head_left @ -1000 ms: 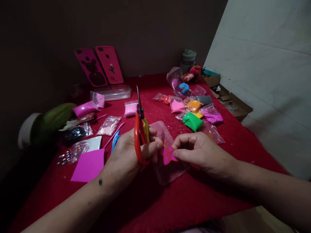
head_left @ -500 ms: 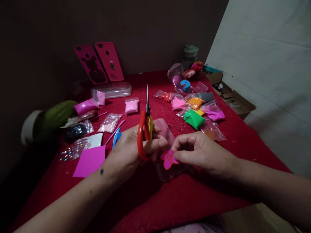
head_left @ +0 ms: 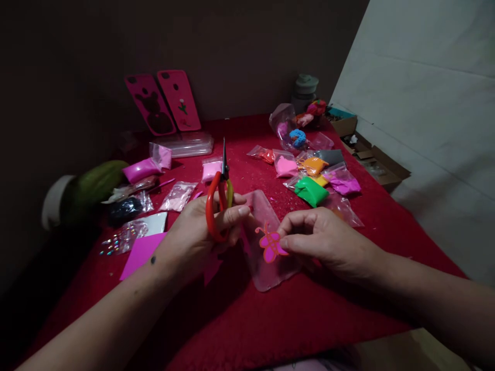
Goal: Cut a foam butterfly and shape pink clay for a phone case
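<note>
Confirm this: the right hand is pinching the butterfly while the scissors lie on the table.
Not so: the scissors are in the left hand, as the head view shows. The right hand is indeed pinching the butterfly.

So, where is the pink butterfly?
In the head view, the butterfly is just right of centre, in the grip of the right hand, over the translucent case.

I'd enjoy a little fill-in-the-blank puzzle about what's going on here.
1. The left hand holds scissors with handles of red and ____.
2. The right hand pinches a cutout shaped like a ____.
3. The table covering is coloured ____.
4. The pink phone cases leaning at the back number ____.

Missing words: yellow; butterfly; red; two.
</note>
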`<control>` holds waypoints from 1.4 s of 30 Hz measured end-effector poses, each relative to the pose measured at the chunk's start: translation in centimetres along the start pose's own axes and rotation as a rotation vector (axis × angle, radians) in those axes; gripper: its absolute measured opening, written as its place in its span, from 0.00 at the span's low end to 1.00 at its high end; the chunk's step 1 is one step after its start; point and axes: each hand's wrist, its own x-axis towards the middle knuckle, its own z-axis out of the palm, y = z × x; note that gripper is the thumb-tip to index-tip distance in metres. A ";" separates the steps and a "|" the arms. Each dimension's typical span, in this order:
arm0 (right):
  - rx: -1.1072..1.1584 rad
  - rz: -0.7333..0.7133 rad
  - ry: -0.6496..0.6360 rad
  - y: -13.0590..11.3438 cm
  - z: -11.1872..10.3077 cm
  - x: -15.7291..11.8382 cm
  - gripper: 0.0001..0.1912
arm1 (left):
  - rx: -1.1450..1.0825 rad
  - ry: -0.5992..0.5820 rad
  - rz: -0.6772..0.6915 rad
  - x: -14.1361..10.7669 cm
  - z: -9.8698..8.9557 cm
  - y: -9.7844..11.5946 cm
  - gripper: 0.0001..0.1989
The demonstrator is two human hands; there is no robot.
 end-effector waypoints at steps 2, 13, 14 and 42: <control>-0.013 -0.001 0.016 -0.2 0.0 0.0 0.04 | 0.054 0.002 0.010 0.0 -0.1 0.1 0.15; -0.082 -0.085 0.047 -0.6 0.1 -0.1 0.03 | -0.041 0.018 0.014 -0.9 1.6 1.4 0.09; -0.077 -0.090 0.049 -0.4 0.0 0.0 0.03 | -0.009 0.051 -0.005 -1.0 1.5 1.6 0.08; -0.112 -0.318 0.091 1.8 -0.5 2.5 0.11 | 0.441 0.046 0.095 1.0 -0.8 -0.9 0.11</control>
